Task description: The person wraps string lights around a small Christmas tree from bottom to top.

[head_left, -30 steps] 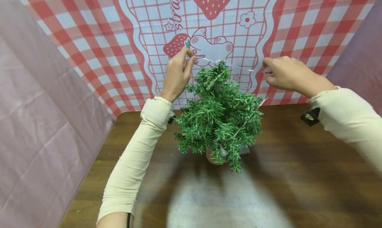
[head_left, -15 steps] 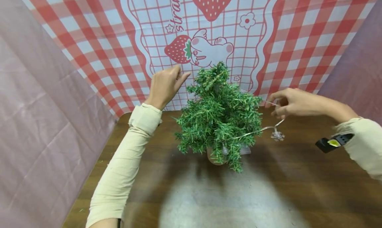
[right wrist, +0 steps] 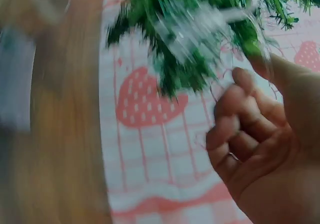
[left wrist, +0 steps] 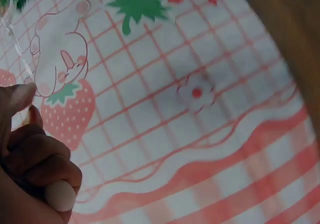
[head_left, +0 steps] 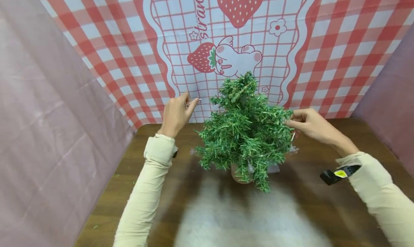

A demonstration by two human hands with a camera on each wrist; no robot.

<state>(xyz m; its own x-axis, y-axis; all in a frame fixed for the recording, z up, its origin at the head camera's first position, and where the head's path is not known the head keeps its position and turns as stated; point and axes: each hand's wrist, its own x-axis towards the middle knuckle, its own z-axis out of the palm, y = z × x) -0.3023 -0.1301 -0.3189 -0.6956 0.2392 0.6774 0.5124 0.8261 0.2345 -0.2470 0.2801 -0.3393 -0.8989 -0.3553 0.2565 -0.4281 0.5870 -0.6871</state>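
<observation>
A small artificial Christmas tree (head_left: 242,132) stands upright in a pot (head_left: 238,177), with clear wire and snowflake-shaped lights on it. One snowflake light (head_left: 293,149) hangs at its right edge. To the left of the tree, my left hand (head_left: 177,112) pinches a stretch of the string lights (left wrist: 22,58) between thumb and index finger; the other fingers are curled. My right hand (head_left: 310,125) is at the tree's right side, thumb and index finger at the branches and the light wire. Blurred string lights cross the branches in the right wrist view, partly hiding its fingertips.
The tree stands on a brown wooden table (head_left: 155,193). A red-checked cloth with strawberry prints (head_left: 240,10) hangs close behind it. Pink fabric (head_left: 58,132) covers the left side, and a clear flat piece (head_left: 273,168) lies beside the pot.
Both hands have come down from the treetop level, and the wire no longer stretches over the top. My right hand swung out right, then back in to the tree. The view shifted slightly.
</observation>
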